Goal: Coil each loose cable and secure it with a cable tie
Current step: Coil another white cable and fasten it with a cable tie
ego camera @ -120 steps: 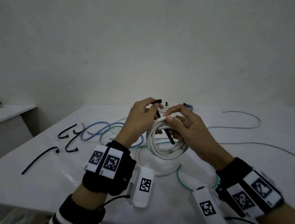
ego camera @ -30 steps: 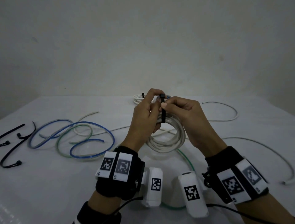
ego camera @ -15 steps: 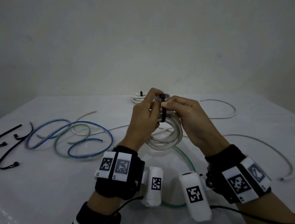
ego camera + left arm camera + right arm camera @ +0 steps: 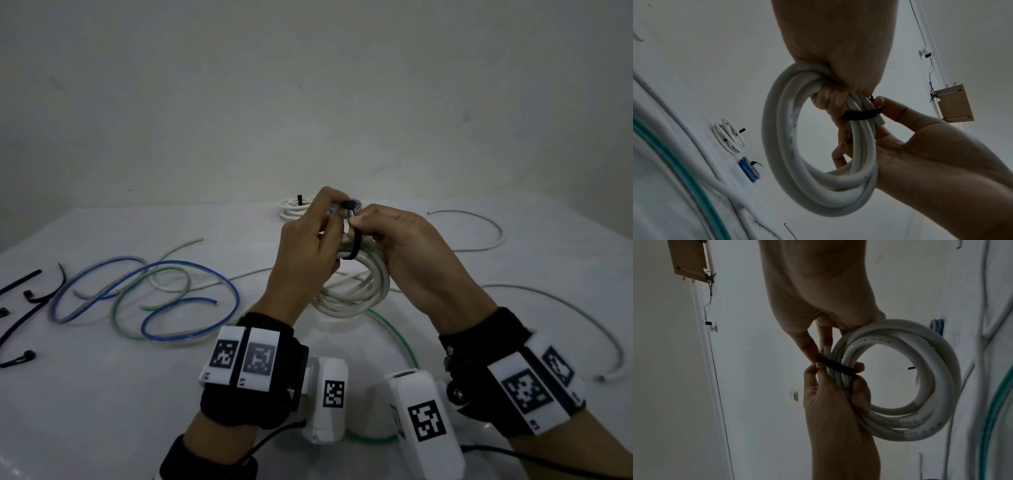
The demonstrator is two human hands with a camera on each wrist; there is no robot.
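A white cable coil (image 4: 356,291) is held above the table between both hands. A black cable tie (image 4: 355,247) is looped round its upper strands. My left hand (image 4: 308,246) grips the coil (image 4: 818,178) with curled fingers, and its thumb and forefinger reach up to the tie's head. My right hand (image 4: 404,240) pinches the tie (image 4: 836,365) close to the bundle, with its other fingers passing through the coil (image 4: 931,369). The tie (image 4: 861,114) sits snug across several strands. Its free tail is hidden by the fingers.
Loose blue cable (image 4: 191,274) and green cable (image 4: 394,329) lie on the white table (image 4: 102,394). A grey-white cable (image 4: 582,318) curves at the right. Spare black ties (image 4: 20,308) lie at the far left. A tied white coil (image 4: 291,209) and a blue coil (image 4: 749,170) rest at the back.
Four seconds ago the tie hung long and loose through the coil; now it wraps the strands closely. Over the last second the hands have stayed together, barely moving.
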